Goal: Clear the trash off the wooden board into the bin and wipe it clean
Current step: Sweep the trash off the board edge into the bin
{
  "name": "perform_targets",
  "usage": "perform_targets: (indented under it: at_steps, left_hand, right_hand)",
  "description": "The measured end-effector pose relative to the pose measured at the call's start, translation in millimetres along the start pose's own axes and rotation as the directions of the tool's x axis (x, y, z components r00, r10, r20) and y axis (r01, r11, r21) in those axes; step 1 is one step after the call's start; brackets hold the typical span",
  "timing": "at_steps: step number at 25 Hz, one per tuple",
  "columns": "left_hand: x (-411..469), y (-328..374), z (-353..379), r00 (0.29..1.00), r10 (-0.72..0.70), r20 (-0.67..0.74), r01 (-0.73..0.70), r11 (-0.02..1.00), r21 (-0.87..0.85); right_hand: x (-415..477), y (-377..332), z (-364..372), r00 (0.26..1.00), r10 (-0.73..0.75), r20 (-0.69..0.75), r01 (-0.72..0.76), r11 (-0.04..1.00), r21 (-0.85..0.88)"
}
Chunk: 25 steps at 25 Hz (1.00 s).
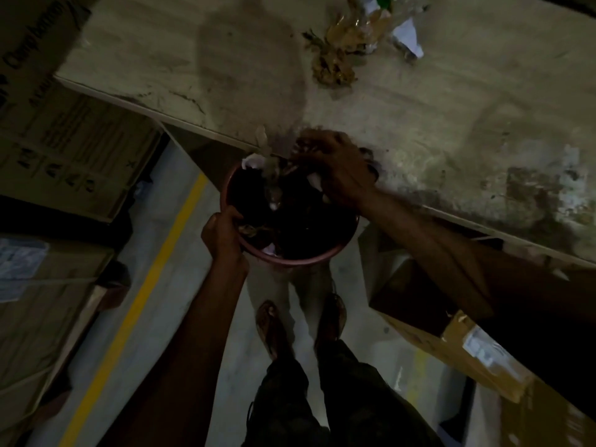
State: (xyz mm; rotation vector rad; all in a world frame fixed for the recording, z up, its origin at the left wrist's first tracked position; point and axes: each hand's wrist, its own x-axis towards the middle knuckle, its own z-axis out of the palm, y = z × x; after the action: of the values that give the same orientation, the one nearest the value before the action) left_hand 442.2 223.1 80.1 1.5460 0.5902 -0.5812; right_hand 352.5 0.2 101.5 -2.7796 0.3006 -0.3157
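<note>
At 6 o'clock, nearest: two sandalled feet [300,324] on a grey concrete floor [180,317], dark trousers above them. Running from 7 toward 10 o'clock across that floor, a yellow painted line [145,285].

At centre, just ahead of the feet: a round pinkish bin [290,260] held up against the worktop's near edge, its mouth dark with scraps and a few pale paper bits. At the bin's 8 o'clock rim, the left hand [222,235], thumb inside and fingers clenched round the rim. At the bin's 1 o'clock rim, right at the edge of the worktop, the right hand [338,171], palm down with fingers curled over dark debris; too blurred and dim to tell whether grasping anything or only pressing on it. Between the hands, at the bin's 12 o'clock, a blurred pale wrapper [269,169] hanging from the worktop's edge into the mouth.

At 9 o'clock and at 4 o'clock, stacked cardboard boxes [64,140].

Beyond the bin, filling 11 to 3 o'clock: the worn wooden worktop [435,117], with a broad dark patch [251,59] at 12 o'clock and grimy stains [532,195] at 3 o'clock. Farthest, at 1 o'clock, well apart from both hands: the remaining trash pile [342,50] of crumpled golden wrappers and clear plastic, with white paper [409,37] just beside.
</note>
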Motion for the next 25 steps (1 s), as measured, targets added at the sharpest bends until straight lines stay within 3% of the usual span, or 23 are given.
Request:
perform_targets:
  at_steps: [3,6,9,11,13,14,16,17,19,22,23,25]
  left_hand:
    - [2,5,-11,1.0,-0.003,0.015,0.003,1.0,-0.012]
    - [3,3,-17,1.0,-0.01,0.009,0.01,1.0,-0.013]
    - [6,1,-25,1.0,-0.021,0.008,0.021,1.0,-0.015]
    - [6,5,-25,1.0,-0.019,-0.001,0.018,1.0,-0.012]
    - [5,9,-24,1.0,0.007,-0.005,-0.007,1.0,-0.006]
    - [5,10,-23,1.0,0.017,-0.001,-0.017,1.0,-0.005]
    - [6,12,-22,1.0,0.021,0.009,-0.021,1.0,-0.013]
    - [7,11,-21,1.0,0.016,0.017,-0.015,1.0,-0.012]
    - [10,11,-18,0.999,0.001,0.034,-0.001,1.0,0.002]
    - [7,13,-7,0.998,0.006,0.066,-0.007,1.0,0.01]
    - [3,14,-1,0.997,0.009,0.073,-0.011,1.0,0.02]
    - [0,12,12,0.998,-0.002,0.063,-0.001,0.999,0.046]
  right_hand:
    - [-20,-44,24,0.98,-0.159,0.118,0.154,0.987,0.048]
    - [-37,-86,36,0.971,-0.145,0.191,0.126,0.986,0.11]
    - [-29,-101,24,0.995,0.058,-0.078,-0.034,0.961,0.275]
    - [-14,-95,9,0.935,0.212,-0.285,-0.119,0.943,0.311]
    - [12,-75,-1,0.876,0.277,-0.395,-0.184,0.949,0.256]
    - [26,-62,-1,0.883,0.29,-0.37,-0.216,0.949,0.228]
    - [52,-42,3,0.956,0.257,-0.141,-0.236,0.96,0.153]
    - [57,-38,8,0.979,0.202,-0.037,-0.198,0.976,0.09]
    - [56,-47,15,0.995,0.093,0.038,-0.093,0.996,0.013]
    - [29,-79,11,0.99,-0.019,0.142,0.003,0.994,0.112]
    - [19,-84,8,0.991,-0.021,0.134,0.002,0.99,0.144]
    - [16,-74,0,0.995,0.088,-0.042,-0.079,0.98,0.184]
